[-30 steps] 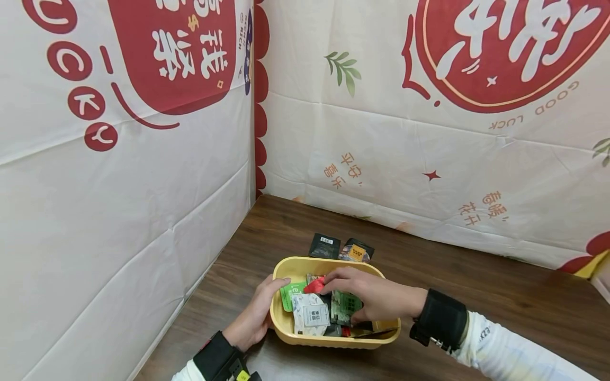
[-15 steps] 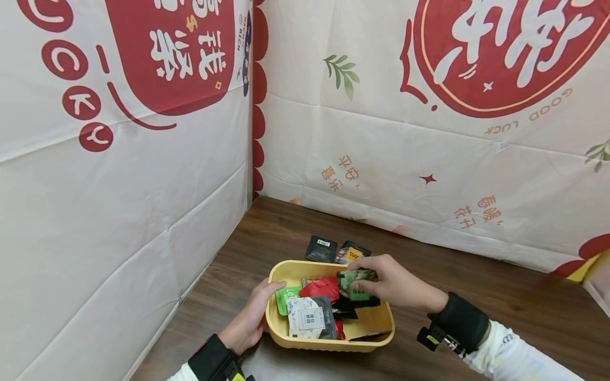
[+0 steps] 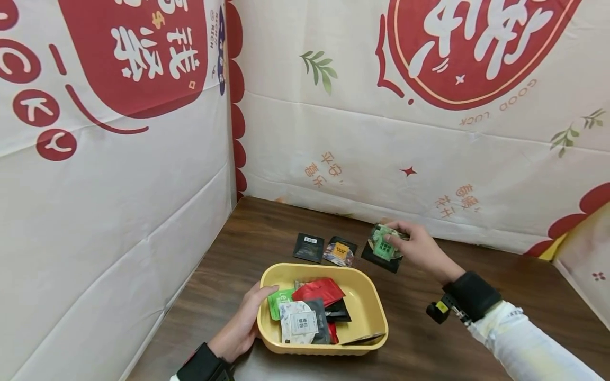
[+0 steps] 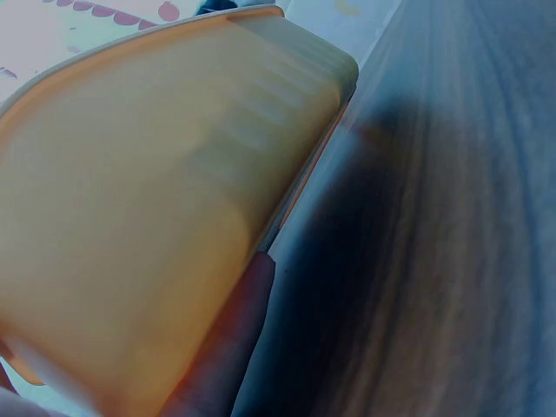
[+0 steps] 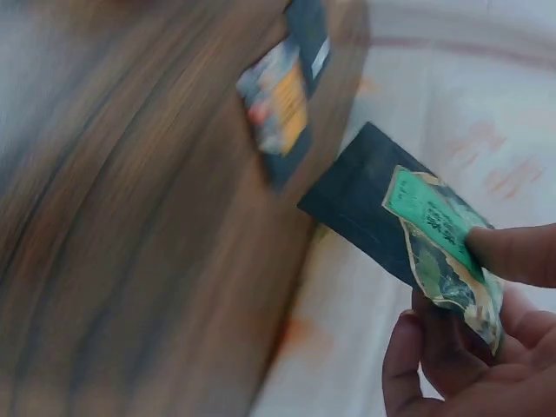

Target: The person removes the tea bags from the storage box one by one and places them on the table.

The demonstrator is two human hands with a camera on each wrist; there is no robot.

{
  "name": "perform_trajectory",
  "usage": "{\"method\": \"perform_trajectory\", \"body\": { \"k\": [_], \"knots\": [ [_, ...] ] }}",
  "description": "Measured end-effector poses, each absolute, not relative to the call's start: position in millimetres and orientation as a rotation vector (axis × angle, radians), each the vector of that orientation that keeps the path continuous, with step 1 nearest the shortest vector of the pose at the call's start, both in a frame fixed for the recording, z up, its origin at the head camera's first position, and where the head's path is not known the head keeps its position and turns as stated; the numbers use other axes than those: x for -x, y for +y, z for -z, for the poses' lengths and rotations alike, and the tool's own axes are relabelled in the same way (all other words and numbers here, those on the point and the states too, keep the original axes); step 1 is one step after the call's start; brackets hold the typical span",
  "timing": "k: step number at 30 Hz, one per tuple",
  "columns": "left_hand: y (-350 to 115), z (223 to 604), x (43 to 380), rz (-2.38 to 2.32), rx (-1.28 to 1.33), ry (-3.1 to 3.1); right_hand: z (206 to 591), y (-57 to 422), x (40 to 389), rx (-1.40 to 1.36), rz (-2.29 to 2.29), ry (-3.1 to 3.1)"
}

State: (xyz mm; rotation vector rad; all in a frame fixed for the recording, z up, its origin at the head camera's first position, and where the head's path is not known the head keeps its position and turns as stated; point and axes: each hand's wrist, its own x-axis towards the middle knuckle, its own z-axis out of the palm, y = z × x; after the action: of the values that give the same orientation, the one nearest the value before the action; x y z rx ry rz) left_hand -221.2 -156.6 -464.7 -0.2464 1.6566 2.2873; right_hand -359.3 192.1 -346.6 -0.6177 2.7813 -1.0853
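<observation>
In the head view my left hand (image 3: 242,320) grips the left end of a yellow plastic basin (image 3: 370,296), thumb over the rim and fingers beneath. The left wrist view shows the basin's side wall (image 4: 174,156) with a finger under it. My right hand (image 3: 421,253) pinches a black and green sachet (image 3: 383,247) between thumb and fingers, beyond the basin at the right. In the right wrist view the green-labelled sachet (image 5: 417,226) tilts from the fingertips. Inside the basin lie a red sachet (image 3: 320,291), a white patterned sachet (image 3: 297,321) and a bright green packet (image 3: 278,303).
Behind the basin, a black sachet (image 3: 308,247) and an orange-labelled sachet (image 3: 340,251) lie side by side on the brown wooden table (image 3: 267,222). Printed white cloth walls (image 3: 190,211) stand along the table's left and back.
My right hand has lifted the black and green sachet out of the basin and carried it right and back, beside the two sachets on the table. My left hand keeps its grip.
</observation>
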Motion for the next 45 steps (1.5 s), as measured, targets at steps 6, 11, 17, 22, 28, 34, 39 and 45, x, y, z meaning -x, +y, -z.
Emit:
{"method": "perform_trajectory", "body": {
  "k": [6,11,17,22,28,34,39,45],
  "knots": [
    [-151.8,464.8,216.3,-2.238,0.230,1.621,396.2,212.3,397.3,0.424,1.089,2.772],
    [-146.9,468.0,216.6,-2.237,0.237,1.589,422.0,211.2,409.6,0.339,1.047,2.737],
    [-148.7,466.4,219.4,-2.239,0.217,1.605,415.8,199.4,406.9,0.291,1.019,2.863],
    [-150.5,466.8,219.6,-2.248,0.213,1.598,391.8,177.2,377.7,0.419,1.019,2.921],
    [-147.3,467.8,223.5,-2.263,0.201,1.599,357.9,137.1,334.2,0.846,0.941,2.947],
    [-149.0,464.6,224.4,-2.273,0.198,1.620,339.0,87.5,302.7,1.217,0.685,2.623],
    [-151.6,463.5,222.2,-2.281,0.165,1.622,347.3,48.7,290.0,1.351,0.390,2.347],
    [-149.9,467.8,218.8,-2.278,0.147,1.598,361.7,28.3,282.4,1.409,0.235,2.237]
  ]
}}
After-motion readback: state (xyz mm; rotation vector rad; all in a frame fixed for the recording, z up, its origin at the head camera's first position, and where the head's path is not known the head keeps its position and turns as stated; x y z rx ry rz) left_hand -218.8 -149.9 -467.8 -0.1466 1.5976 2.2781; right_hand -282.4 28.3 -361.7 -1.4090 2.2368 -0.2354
